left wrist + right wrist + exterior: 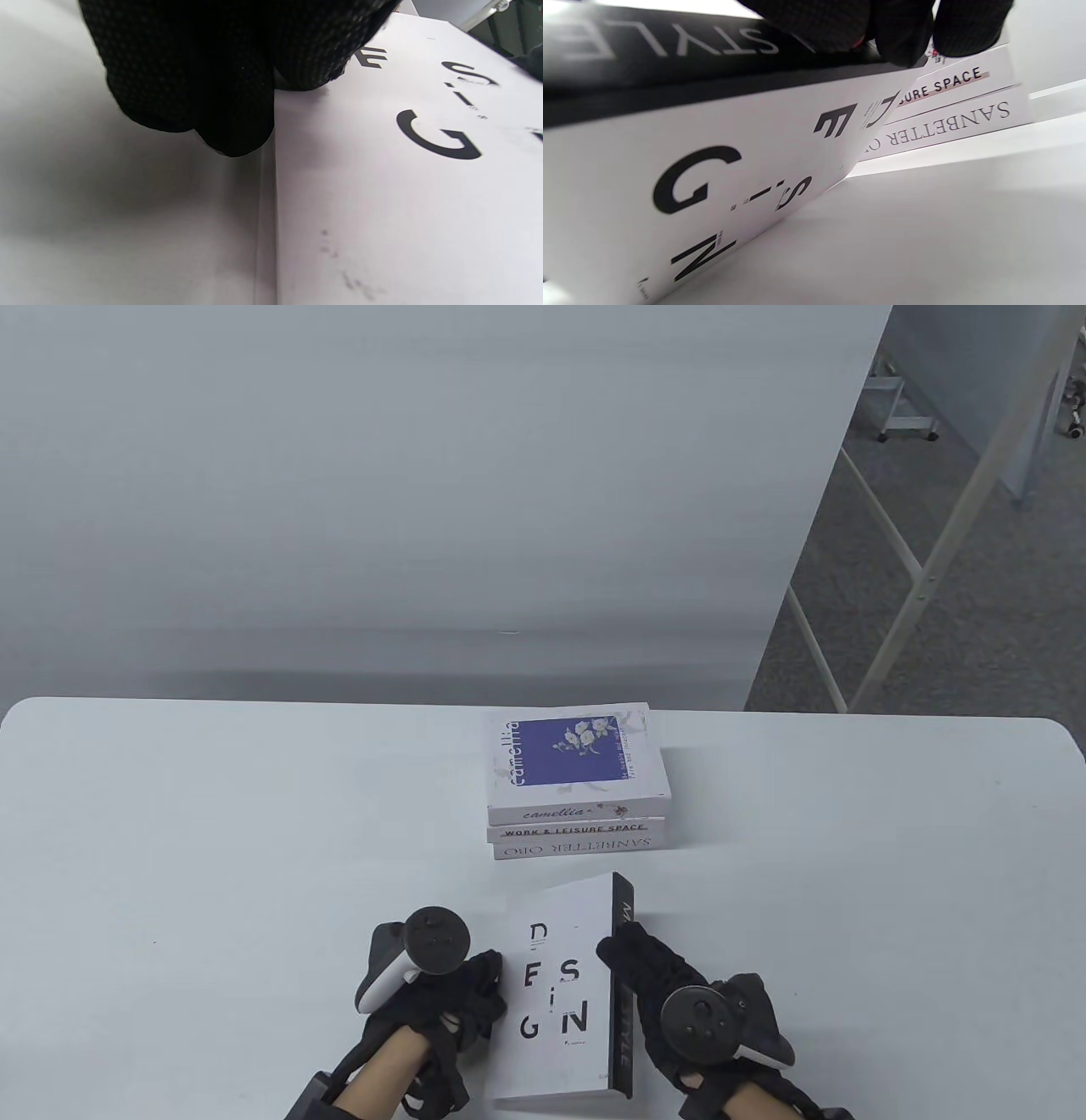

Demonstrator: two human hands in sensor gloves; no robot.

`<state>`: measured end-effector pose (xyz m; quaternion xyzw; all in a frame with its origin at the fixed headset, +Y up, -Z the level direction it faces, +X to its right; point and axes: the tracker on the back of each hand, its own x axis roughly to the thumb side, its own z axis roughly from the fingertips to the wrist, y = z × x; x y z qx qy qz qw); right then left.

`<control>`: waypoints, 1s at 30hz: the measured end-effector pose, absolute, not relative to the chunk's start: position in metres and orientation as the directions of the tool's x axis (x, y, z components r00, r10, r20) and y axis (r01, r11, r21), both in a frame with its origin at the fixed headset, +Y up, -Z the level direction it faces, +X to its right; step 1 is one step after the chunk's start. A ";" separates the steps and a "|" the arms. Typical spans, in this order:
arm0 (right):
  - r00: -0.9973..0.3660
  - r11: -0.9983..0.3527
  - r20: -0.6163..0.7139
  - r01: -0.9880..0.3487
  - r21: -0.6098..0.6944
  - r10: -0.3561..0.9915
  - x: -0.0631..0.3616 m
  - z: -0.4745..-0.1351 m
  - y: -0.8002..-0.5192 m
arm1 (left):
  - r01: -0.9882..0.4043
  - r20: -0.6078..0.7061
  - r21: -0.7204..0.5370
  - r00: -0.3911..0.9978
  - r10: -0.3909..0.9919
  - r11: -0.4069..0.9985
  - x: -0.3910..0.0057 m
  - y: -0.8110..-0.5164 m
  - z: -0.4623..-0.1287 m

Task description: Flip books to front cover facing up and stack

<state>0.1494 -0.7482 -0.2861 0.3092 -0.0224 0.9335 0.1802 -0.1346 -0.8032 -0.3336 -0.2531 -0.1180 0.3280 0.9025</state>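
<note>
While both gloved hands (pixel 450 993) (pixel 670 993) grip our tilted white, black-spined DESIGN book (pixel 556 993) by opposite long edges, the three-book stack (pixel 577 780) lies directly beyond.

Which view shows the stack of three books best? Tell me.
The table view: the stack shows whole, camellia cover up, all three spines readable. The right wrist view catches only its lower spines behind the DESIGN book. The left wrist view misses it.
</note>
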 end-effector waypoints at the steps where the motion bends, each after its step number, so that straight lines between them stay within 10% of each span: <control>1: -0.742 -0.938 0.593 -0.339 0.069 0.312 0.149 -0.285 -0.749 | -0.532 0.046 -0.534 0.758 0.650 0.658 -0.135 -0.803 -0.334; 14: -0.764 -0.989 0.643 -0.130 -0.077 0.051 0.142 -0.280 -0.755 | -0.451 0.113 -0.517 0.807 0.580 0.728 -0.136 -0.797 -0.335; 30: -0.806 -0.903 0.452 -0.430 -0.006 0.382 0.187 -0.307 -0.745 | -0.298 0.352 -0.223 0.863 0.362 0.928 -0.150 -0.717 -0.330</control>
